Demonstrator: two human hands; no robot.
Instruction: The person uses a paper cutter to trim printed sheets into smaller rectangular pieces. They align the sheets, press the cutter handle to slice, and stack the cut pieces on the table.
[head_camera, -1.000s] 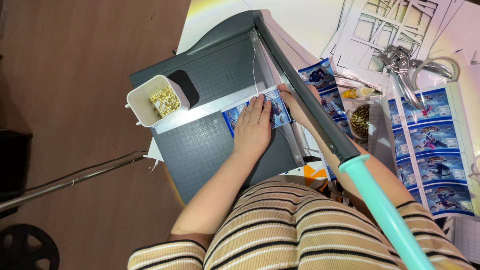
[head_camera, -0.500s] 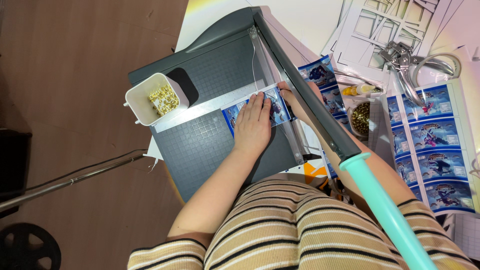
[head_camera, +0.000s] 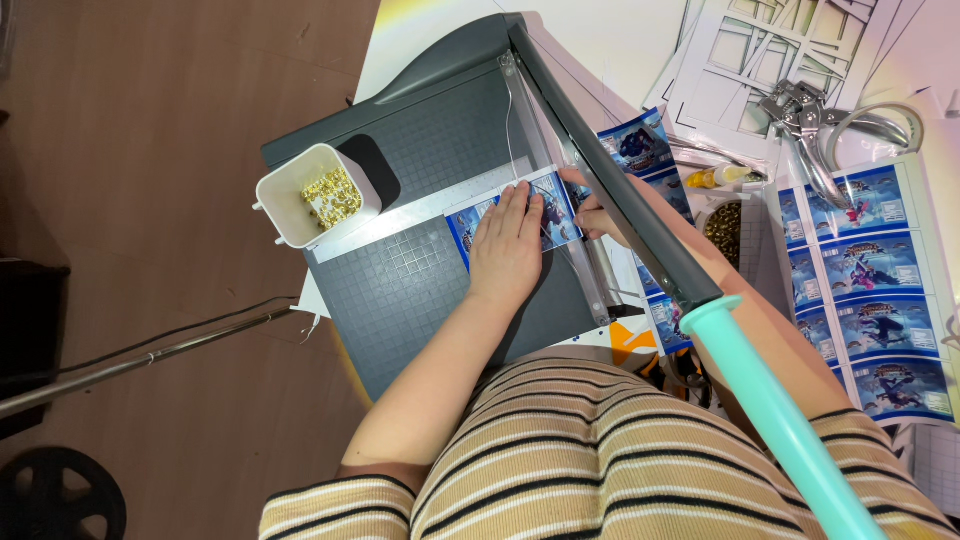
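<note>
From the head camera, the left hand (head_camera: 510, 245) lay flat, fingers spread, pressing a blue printed strip (head_camera: 515, 220) onto the grey paper cutter (head_camera: 420, 280) near frame centre. The right hand (head_camera: 597, 215), at its three o'clock, pinched the strip's edge under the raised blade arm (head_camera: 620, 200). A white cup of gold bits (head_camera: 315, 195) stood at nine o'clock.

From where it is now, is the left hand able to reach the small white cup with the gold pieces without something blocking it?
Probably yes. The left hand lies flat on the blue printed strip on the grey paper cutter. The small white cup stands on the same board further left, with only bare board between them.
</note>
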